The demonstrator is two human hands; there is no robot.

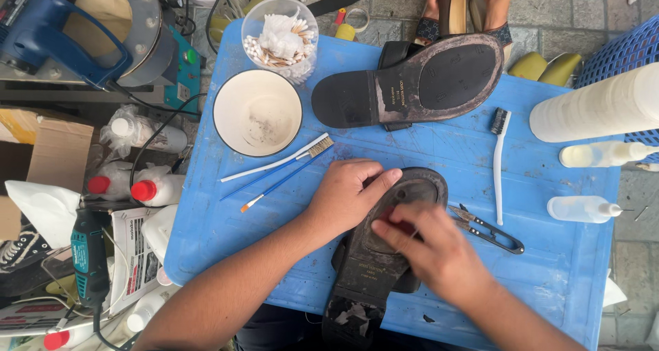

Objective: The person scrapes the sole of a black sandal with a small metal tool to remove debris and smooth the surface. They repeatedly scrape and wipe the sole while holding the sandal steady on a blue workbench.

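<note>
A black sandal (374, 265) lies sole-up on the blue plastic table (549, 255), toe pointing away from me. My left hand (347, 193) presses on the left side of its forefoot, thumb across the toe edge. My right hand (432, 244) rests on the middle of the sole, fingers pinched on something small and reddish; it is blurred and I cannot tell what it is. A second black sandal (412, 80) lies sole-up farther back.
On the table: a white bowl (257, 111), a clear cup of cotton swabs (280, 39), two thin brushes (281, 169), a white toothbrush (499, 162), thread snips (491, 231), white squeeze bottles (583, 209) at the right. Tools and bottles crowd the floor on the left. Another person's feet (467, 8) are beyond the table.
</note>
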